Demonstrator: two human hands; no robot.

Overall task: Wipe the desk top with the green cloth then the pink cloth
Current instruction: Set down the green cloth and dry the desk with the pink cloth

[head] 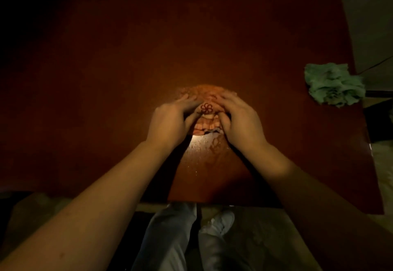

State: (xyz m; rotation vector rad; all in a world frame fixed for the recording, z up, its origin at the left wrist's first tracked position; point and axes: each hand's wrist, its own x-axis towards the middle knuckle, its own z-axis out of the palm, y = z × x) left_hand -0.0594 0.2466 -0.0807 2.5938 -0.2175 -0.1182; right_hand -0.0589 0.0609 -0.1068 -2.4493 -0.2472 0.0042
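Note:
A pink cloth [205, 100] with a dark flower pattern lies bunched in the middle of the dark red-brown desk top [106, 68]. My left hand [170, 119] presses on its left side and my right hand [240, 119] on its right side, fingers curled over the fabric. Most of the cloth is hidden under my hands. A crumpled green cloth [333, 84] lies apart at the desk's right edge, untouched.
A wet, shiny streak [204, 153] with small droplets runs from the cloth toward the near desk edge [212, 203]. My legs and a white shoe [221, 221] show below that edge. A dark cable [374, 64] crosses the floor to the right.

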